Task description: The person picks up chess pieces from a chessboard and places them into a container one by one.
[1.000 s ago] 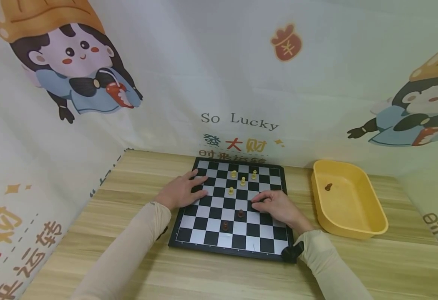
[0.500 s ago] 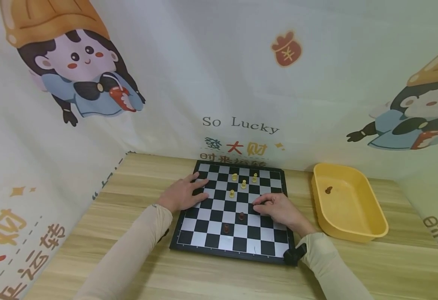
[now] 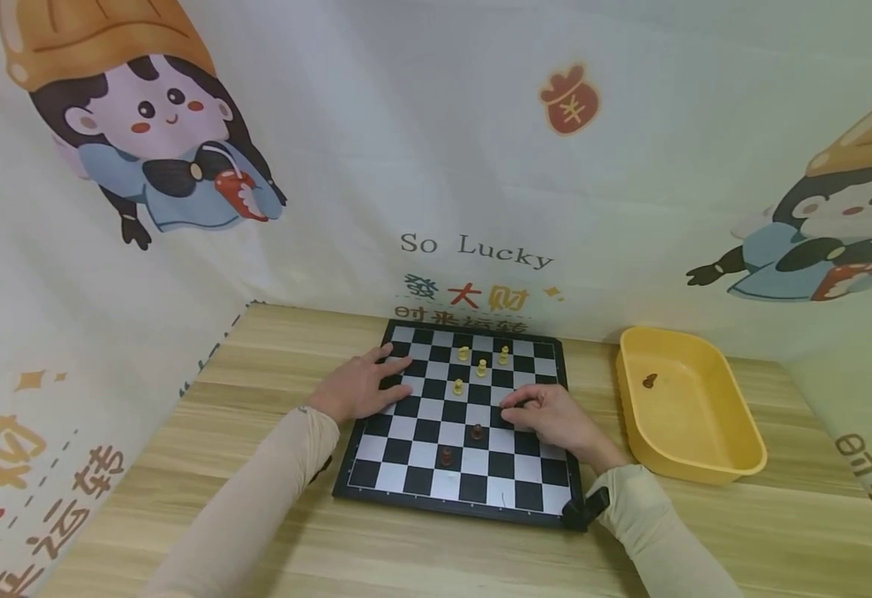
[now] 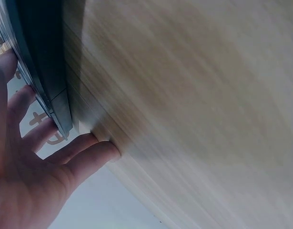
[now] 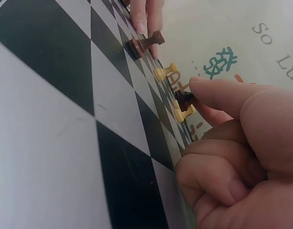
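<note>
My left hand [image 3: 361,386] lies with spread fingers on the left edge of the chessboard [image 3: 421,500]. In the left wrist view, that hand's fingers [image 4: 91,160] reach past the board's dark side, some down to the tabletop. Over the right half of the board, my right hand [image 3: 556,415] pinches a dark chess piece [image 5: 184,100] between thumb and forefinger, its base close to the squares. Two brown pieces stand nearby, a rook-like one [image 3: 477,432] and another [image 3: 447,455] nearer me. Several pale yellow pieces, including a pawn [image 3: 458,387], stand toward the far side.
A yellow plastic tray [image 3: 753,453] sits right of the board, with one brown piece [image 3: 649,380] lying inside. Beneath everything is a wood-grain table [image 3: 242,374]. A printed cloth [image 3: 346,166] hangs directly behind the board and along the sides.
The head view has shifted slightly. Both hands and the standing pieces keep their places on the board.
</note>
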A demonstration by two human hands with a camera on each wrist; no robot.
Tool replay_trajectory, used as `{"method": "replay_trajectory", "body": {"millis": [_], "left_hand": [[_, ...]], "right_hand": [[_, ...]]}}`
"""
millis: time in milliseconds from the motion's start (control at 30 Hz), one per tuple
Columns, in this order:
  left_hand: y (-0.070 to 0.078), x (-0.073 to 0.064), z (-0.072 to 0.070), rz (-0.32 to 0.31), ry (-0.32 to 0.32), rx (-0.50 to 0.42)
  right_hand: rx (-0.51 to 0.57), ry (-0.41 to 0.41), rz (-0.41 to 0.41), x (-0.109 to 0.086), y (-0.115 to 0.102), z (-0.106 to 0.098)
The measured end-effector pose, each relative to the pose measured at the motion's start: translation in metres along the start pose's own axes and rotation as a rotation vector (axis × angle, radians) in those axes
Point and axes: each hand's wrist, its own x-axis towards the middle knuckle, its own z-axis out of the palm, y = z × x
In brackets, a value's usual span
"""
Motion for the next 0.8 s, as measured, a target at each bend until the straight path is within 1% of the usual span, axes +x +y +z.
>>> {"method": "replay_trajectory", "body": {"millis": [133,233,367,433,633,800], "left_hand": [[-0.001,0.000,-0.001,-0.003,0.004,-0.006],[-0.002,-0.001,-0.002,-0.004,0.009,-0.007],[-0.002,-0.001,-0.005,0.000,0.020,-0.003],[-0.001,-0.001,-0.006,0.003,0.022,0.000],[0.000,-0.001,-0.006,0.006,0.017,0.005],[0.003,-0.003,-0.003,-0.005,0.010,-0.003]], "right_hand": [[-0.011,0.010,-0.004,-0.001,-0.005,-0.002],[-0.017,0.017,0.008,-0.002,-0.010,-0.005],[-0.026,0.017,0.022,-0.003,-0.017,-0.009],[-0.038,0.015,0.016,-0.004,-0.019,-0.010],[-0.079,0.027,-0.011,-0.007,-0.022,-0.014],[-0.091,0.043,-0.006,-0.011,-0.019,-0.020]]}}
